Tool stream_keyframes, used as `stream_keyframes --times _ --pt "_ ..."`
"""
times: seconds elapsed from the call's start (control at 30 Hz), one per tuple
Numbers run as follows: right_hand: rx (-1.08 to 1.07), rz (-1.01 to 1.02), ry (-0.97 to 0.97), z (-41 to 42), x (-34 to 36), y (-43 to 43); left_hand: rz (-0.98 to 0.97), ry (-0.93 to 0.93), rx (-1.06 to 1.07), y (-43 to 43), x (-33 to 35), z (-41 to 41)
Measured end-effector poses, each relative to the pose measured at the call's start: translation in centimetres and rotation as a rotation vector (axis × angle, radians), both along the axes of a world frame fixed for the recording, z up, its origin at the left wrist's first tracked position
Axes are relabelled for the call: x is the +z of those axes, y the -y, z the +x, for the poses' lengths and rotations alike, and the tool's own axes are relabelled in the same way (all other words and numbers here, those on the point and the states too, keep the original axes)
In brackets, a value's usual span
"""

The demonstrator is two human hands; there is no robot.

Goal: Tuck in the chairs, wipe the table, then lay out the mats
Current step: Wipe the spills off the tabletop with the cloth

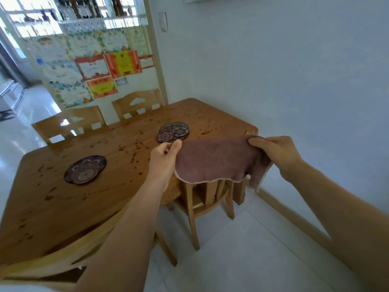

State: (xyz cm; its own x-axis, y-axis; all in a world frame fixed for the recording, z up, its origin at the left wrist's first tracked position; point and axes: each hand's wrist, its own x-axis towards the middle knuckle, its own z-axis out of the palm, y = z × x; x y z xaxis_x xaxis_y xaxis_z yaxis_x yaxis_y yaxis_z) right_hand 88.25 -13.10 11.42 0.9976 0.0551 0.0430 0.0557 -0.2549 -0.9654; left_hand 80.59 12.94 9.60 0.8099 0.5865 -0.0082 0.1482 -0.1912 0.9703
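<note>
1. Left hand [166, 152] pinches one top corner of the mauve cloth [214, 161] between thumb and fingers. Right hand [273, 152] has its fingers curled round the opposite corner. The cloth hangs stretched between them in the air, over the table's near right corner and not touching the wood.
2. My read: chairs are mostly done and this is the start of the wipe step. The two far chairs [69, 123] [137, 104] sit against the table edge, and the chair [200, 199] below the cloth is pushed under. The near chair back [48, 264] is at bottom left; I can't tell how far in it is.
3. To do it well, fold the cloth into a flat pad first, since a loose sheet drags and skips.
4. Clear the top before wiping. A single mat [85, 169] lies left of centre and a small mat stack [173, 132] is further back, near the left hand. Wiping around them leaves unwiped patches.
5. Work from the far edge toward the near one in overlapping passes, and collect debris at one edge rather than flicking it onto the floor [242, 249].
6. Surface: wooden table [63, 207] with rounded corners and dark flecks all over. I can't tell whether they are crumbs or knots in the grain, so judge by touch.
7. Room: the right side of the table is close to a plain pale wall [294, 70], so reach is tight there. Coloured posters [94, 68] cover the panel behind the far chairs. The floor is pale tile.
</note>
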Motion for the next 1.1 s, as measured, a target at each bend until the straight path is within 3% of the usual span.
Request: stream_keyframes --times 0.13,0.27,0.4,0.53,0.63,0.73,0.83,0.93,1.03,1.1 --pt "-0.01 0.034 0.026 2.6 -1.5 -3.5 -0.021 0.016 0.006 -0.2 -0.1 2.0" --pt "0.107 -0.077 -0.048 5.3 -3.0 -6.9 -0.141 -0.01 -0.091 2.5 -0.3 4.4" --pt "0.344 -0.168 -0.261 8.8 -2.3 -9.0 -0.493 -0.061 -0.269 7.4 0.1 8.4" --pt "0.529 -0.21 -0.205 15.1 -1.8 -7.5 -0.698 -0.055 -0.28 9.0 0.1 14.0" --pt "0.496 -0.149 -0.097 20.4 -1.4 -6.6 -0.532 0.002 -0.134 7.6 -0.3 18.7" --pt "0.535 -0.061 -0.137 25.5 -0.4 -5.9 -0.351 -0.069 -0.031 5.8 -1.1 24.0" --pt "0.62 0.055 -0.158 29.8 0.3 -5.7 -0.426 -0.121 -0.114 5.3 -2.0 28.2" --pt "0.602 0.139 -0.171 32.9 -0.1 -6.3 -0.492 -0.012 -0.087 5.1 -2.2 31.0" --pt "0.546 0.025 -0.101 36.1 -1.4 -6.9 -0.285 0.093 -0.044 4.1 -2.2 33.1" --pt "0.654 -0.09 -0.111 37.5 -2.1 -7.2 -0.068 0.122 -0.105 3.4 -2.4 34.0"
